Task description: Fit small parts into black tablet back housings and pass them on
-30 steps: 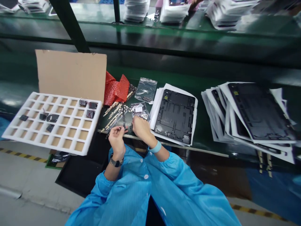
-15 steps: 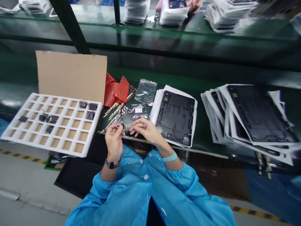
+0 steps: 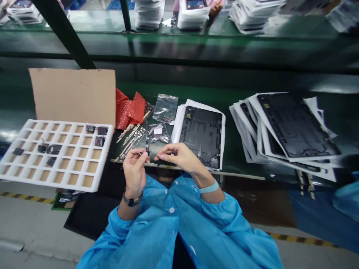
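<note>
Two bare hands close together above the near edge of the green counter (image 3: pixel 238 112), both out of blue sleeves (image 3: pixel 157 231). Left hand (image 3: pixel 135 170), watch (image 3: pixel 131 200) at the wrist, thumb and forefinger pressed onto the lower end of a thin dark strip (image 3: pixel 146 144) — held roughly upright over the counter's front edge, between the white foam tray (image 3: pixel 106 155) and the black panel (image 3: pixel 202 132). Right hand (image 3: pixel 181 157) just beside it, pale blue band (image 3: pixel 210 186) at the wrist, fingers (image 3: pixel 166 153) drawn together at the tips and pointing toward the strip; impossible to tell whether anything sits between them. Several small dark parts (image 3: pixel 98 130) in a few tray compartments, most others showing only their brown bottoms. Behind the tray, a cardboard sheet (image 3: pixel 73 95) leaning up; next to it red bubble wrap (image 3: pixel 127 110). Pale strips (image 3: pixel 127 137) and two clear bags (image 3: pixel 165 106) on the counter just beyond the hands. Black panel lying on white sheets (image 3: pixel 176 123) — and well to the right, a fanned stack of panels (image 3: pixel 291 125) interleaved with white sheets.
</note>
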A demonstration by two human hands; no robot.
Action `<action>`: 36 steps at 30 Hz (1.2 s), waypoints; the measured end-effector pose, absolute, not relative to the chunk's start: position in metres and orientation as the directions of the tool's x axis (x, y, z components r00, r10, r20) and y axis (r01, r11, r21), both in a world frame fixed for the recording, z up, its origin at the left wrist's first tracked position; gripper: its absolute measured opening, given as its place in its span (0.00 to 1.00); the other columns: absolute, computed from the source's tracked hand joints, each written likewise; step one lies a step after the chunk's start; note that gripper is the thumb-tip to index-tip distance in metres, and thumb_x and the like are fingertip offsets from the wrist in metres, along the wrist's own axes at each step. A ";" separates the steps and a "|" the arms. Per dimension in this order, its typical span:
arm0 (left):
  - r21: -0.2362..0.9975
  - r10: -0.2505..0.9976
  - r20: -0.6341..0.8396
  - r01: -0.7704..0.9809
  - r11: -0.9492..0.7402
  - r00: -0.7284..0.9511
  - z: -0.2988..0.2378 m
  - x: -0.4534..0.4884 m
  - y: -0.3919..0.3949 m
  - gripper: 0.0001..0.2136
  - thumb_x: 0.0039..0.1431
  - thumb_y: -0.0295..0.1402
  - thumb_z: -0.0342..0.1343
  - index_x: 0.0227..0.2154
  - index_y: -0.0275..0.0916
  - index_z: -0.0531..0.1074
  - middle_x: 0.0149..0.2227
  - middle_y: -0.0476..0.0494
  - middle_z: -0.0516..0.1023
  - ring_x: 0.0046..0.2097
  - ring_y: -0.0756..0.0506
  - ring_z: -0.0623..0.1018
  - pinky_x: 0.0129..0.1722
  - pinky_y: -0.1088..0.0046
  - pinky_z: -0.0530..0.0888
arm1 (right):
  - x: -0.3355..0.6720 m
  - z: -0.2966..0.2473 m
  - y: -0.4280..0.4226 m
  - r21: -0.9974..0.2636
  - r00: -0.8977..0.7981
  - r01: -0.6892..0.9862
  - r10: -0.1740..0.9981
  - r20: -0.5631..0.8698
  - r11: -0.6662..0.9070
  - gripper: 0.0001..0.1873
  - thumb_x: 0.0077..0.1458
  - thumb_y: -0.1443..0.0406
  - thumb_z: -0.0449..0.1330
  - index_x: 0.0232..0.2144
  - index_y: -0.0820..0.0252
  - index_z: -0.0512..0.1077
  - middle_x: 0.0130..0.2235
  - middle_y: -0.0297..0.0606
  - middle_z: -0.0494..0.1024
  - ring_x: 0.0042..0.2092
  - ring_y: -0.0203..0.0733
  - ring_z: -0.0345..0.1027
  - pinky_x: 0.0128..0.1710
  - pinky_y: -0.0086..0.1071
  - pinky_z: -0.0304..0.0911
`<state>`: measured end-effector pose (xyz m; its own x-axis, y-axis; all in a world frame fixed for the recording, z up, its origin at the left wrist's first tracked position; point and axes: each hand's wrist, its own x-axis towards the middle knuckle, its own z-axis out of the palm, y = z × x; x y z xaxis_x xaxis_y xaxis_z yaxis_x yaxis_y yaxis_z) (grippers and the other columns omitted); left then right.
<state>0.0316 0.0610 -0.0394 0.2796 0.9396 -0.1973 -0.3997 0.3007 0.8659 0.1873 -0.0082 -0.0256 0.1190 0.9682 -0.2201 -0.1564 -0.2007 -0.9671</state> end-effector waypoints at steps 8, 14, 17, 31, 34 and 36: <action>0.863 0.895 -0.256 -0.331 0.382 0.365 -0.033 0.039 0.055 0.14 0.40 0.33 0.74 0.27 0.37 0.74 0.29 0.49 0.79 0.24 0.54 0.74 0.27 0.78 0.71 | 0.194 -0.010 -0.012 -0.974 0.198 0.188 0.976 -0.092 -0.130 0.08 0.53 0.62 0.66 0.30 0.61 0.81 0.31 0.38 0.82 0.35 0.41 0.72 0.39 0.33 0.64; 0.871 0.880 -0.283 -0.282 0.403 0.383 -0.032 0.041 0.053 0.15 0.39 0.33 0.74 0.26 0.37 0.72 0.26 0.49 0.78 0.24 0.53 0.74 0.27 0.78 0.71 | 0.195 -0.003 -0.014 -0.949 0.195 0.294 0.979 -0.061 -0.118 0.05 0.53 0.66 0.65 0.27 0.61 0.79 0.30 0.37 0.80 0.36 0.41 0.72 0.41 0.33 0.64; 0.878 0.881 -0.283 -0.267 0.398 0.380 -0.032 0.041 0.053 0.16 0.38 0.33 0.74 0.25 0.37 0.72 0.25 0.48 0.79 0.23 0.53 0.74 0.26 0.77 0.71 | 0.196 -0.003 -0.015 -0.957 0.179 0.253 0.979 -0.096 -0.140 0.05 0.54 0.65 0.64 0.27 0.61 0.78 0.29 0.36 0.79 0.33 0.40 0.72 0.37 0.31 0.64; 0.869 0.853 -0.305 -0.242 0.431 0.423 -0.033 0.042 0.051 0.17 0.38 0.33 0.75 0.25 0.37 0.71 0.25 0.49 0.79 0.22 0.53 0.75 0.25 0.77 0.72 | 0.202 0.000 -0.019 -0.949 0.121 0.254 0.980 -0.158 -0.184 0.07 0.54 0.65 0.63 0.27 0.63 0.77 0.25 0.34 0.76 0.29 0.37 0.67 0.32 0.29 0.61; 0.886 0.857 -0.294 -0.215 0.410 0.423 -0.034 0.041 0.050 0.17 0.39 0.33 0.75 0.25 0.37 0.71 0.26 0.49 0.80 0.22 0.52 0.75 0.25 0.77 0.72 | 0.203 -0.002 -0.019 -0.940 0.103 0.274 0.978 -0.181 -0.203 0.07 0.54 0.65 0.63 0.26 0.63 0.77 0.25 0.34 0.76 0.28 0.36 0.66 0.31 0.28 0.60; 0.903 0.867 -0.279 -0.194 0.383 0.412 -0.034 0.040 0.048 0.16 0.40 0.33 0.75 0.25 0.37 0.71 0.26 0.49 0.80 0.22 0.52 0.76 0.25 0.77 0.72 | 0.203 -0.002 -0.019 -0.933 0.099 0.285 0.975 -0.199 -0.219 0.07 0.54 0.65 0.63 0.26 0.63 0.77 0.24 0.34 0.76 0.28 0.36 0.66 0.30 0.28 0.60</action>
<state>0.0401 0.0484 -0.0345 0.4122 0.8673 -0.2790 -0.1939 0.3827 0.9033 0.2029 -0.0187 -0.0021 0.0994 0.9750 -0.1987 0.2852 -0.2192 -0.9331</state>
